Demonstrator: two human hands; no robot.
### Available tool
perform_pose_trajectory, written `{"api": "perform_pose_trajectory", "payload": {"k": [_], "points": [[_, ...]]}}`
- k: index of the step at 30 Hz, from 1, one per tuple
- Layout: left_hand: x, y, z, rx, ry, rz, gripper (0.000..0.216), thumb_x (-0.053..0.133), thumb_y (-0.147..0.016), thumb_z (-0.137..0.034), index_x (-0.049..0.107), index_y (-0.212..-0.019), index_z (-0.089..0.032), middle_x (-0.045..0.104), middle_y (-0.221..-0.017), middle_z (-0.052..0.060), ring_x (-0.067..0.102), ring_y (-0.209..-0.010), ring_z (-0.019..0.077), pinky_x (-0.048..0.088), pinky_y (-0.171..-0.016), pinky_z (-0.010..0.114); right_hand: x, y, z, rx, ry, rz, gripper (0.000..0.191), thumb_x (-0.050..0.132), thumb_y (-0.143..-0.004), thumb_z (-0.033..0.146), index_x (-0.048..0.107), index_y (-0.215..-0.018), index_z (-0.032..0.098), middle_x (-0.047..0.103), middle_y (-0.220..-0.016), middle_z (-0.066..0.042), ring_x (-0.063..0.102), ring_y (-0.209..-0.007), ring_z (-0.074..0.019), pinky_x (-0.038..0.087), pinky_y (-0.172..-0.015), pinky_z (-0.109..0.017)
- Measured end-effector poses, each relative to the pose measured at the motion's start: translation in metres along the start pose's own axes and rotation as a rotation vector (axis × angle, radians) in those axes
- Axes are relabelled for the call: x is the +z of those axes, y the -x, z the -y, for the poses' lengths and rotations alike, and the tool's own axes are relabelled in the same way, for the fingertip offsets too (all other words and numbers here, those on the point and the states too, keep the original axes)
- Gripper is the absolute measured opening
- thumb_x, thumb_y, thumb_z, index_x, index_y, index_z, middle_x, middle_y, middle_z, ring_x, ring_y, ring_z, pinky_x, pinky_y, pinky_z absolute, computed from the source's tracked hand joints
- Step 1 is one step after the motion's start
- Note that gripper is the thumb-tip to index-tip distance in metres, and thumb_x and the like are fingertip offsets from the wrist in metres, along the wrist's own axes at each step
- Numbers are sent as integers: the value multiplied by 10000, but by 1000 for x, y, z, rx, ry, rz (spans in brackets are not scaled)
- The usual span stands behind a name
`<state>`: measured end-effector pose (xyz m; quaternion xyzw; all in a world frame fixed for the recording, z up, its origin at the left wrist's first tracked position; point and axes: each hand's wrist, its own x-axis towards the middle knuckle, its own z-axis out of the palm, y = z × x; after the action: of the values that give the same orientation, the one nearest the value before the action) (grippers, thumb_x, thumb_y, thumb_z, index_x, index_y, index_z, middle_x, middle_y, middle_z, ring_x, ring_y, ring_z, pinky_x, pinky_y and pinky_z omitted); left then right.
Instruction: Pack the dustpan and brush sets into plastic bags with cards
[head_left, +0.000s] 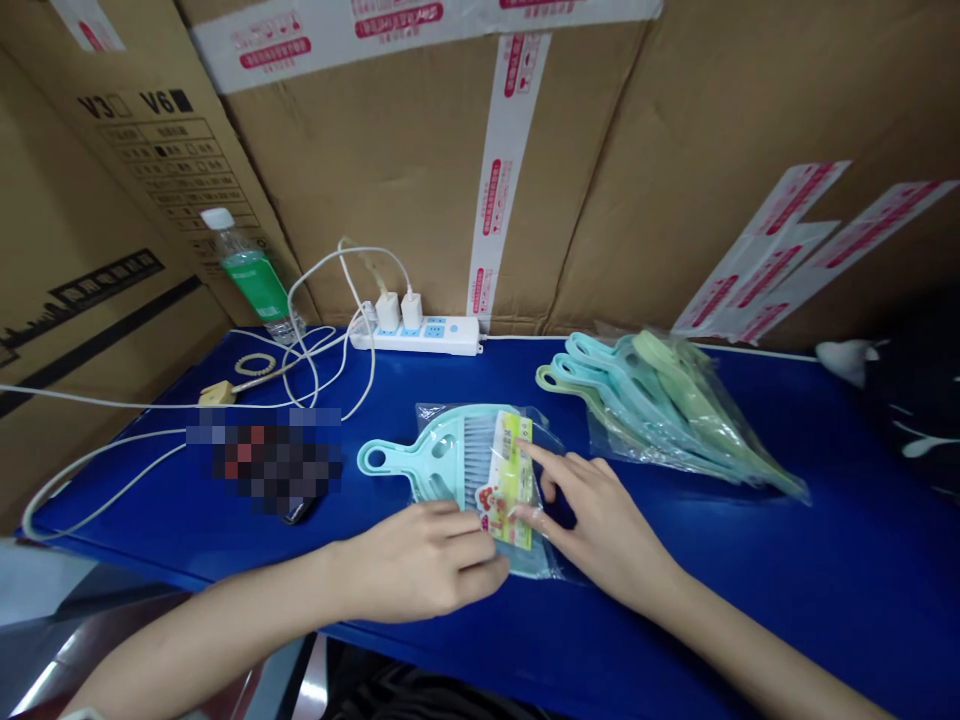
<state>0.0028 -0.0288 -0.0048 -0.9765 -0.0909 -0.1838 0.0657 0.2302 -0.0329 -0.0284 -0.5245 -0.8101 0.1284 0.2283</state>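
Observation:
A light blue mini dustpan set (439,462) in a clear plastic bag lies on the blue table (750,590), its handle pointing left. A yellow-green paper label (508,475) sits on the bag. My left hand (424,560) rests flat on the near edge of the bag, fingers together and pressing down. My right hand (592,515) has its fingers spread, the forefinger touching the top of the label and the thumb at its lower edge.
A pile of bagged blue and green dustpan sets (660,410) lies to the right. At the back stand a power strip (420,335) with two chargers, white cables (315,350), a water bottle (251,270) and cardboard boxes (420,150). A blurred-out object (266,460) lies left.

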Motion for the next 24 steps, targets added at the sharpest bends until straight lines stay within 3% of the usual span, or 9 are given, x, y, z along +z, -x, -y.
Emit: {"api": "perform_pose_trajectory", "payload": {"k": [4, 10, 13, 18, 24], "points": [[1, 0, 0, 2, 13, 15, 215, 418, -941, -94, 631, -967, -112, 550, -684, -4, 495, -606, 137, 434, -533, 285, 6, -2, 0, 66, -100, 6, 558, 659, -780, 221, 511, -1316, 178, 610, -697, 24, 557, -646, -182, 452, -689, -364], [-1, 1, 0, 4, 10, 56, 183, 449, -931, -105, 622, -991, -115, 540, -689, -5, 485, -608, 138, 419, -533, 285, 5, 0, -7, 101, -235, -35, 472, 559, -783, 182, 546, -1253, 227, 600, -726, 26, 558, -615, -157, 494, -668, -334], [-4, 1, -1, 3, 35, 83, 179, 461, -923, -108, 627, -991, -117, 538, -690, -3, 479, -615, 143, 409, -523, 292, -6, 1, -8, 47, -270, -71, 419, 441, -868, 214, 531, -1277, 200, 603, -732, -4, 576, -615, -166, 503, -607, -312], [-9, 3, -3, 15, 122, 129, 141, 527, -885, -126, 644, -962, -128, 550, -706, 2, 466, -617, 146, 392, -501, 300, -37, -7, -6, -26, -148, -187, 340, 411, -895, 222, 593, -1182, 231, 657, -821, -59, 638, -750, -205, 526, -698, -352], [-12, 3, -3, 19, 180, 197, 104, 599, -831, -143, 660, -913, -157, 560, -728, -11, 472, -630, 139, 398, -507, 288, -68, -59, 12, -103, -128, -220, 335, 457, -888, 240, 616, -1183, 248, 702, -945, -61, 658, -818, -215, 513, -697, -342]]}}
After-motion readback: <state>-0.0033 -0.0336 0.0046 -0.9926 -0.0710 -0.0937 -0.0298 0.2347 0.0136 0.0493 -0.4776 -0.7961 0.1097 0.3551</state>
